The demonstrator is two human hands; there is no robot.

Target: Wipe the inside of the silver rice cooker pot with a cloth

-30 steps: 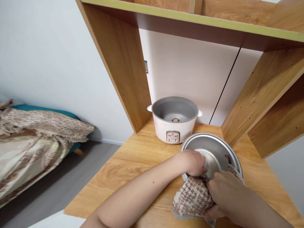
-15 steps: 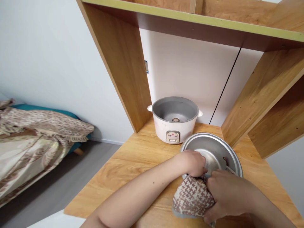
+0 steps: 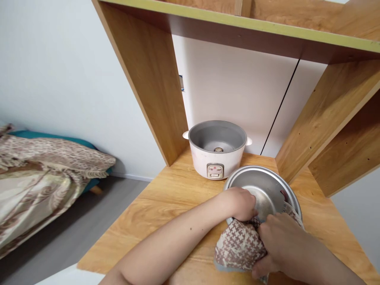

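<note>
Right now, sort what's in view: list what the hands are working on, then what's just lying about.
In hand: round silver metal pot; brown-and-white houndstooth cloth; left hand; right hand.

Lying about: white rice cooker body; patterned beige blanket; wooden shelf.

wooden desk (image 3: 175, 190), rice cooker (image 3: 217, 148), metal pot (image 3: 267, 189)

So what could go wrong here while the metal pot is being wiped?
The metal inner pot sits tilted near the wooden tabletop's right side, steadied only by the left hand on its rim; it might slip. The patterned cloth, pressed by the right hand, overhangs the front edge and could snag.
</note>
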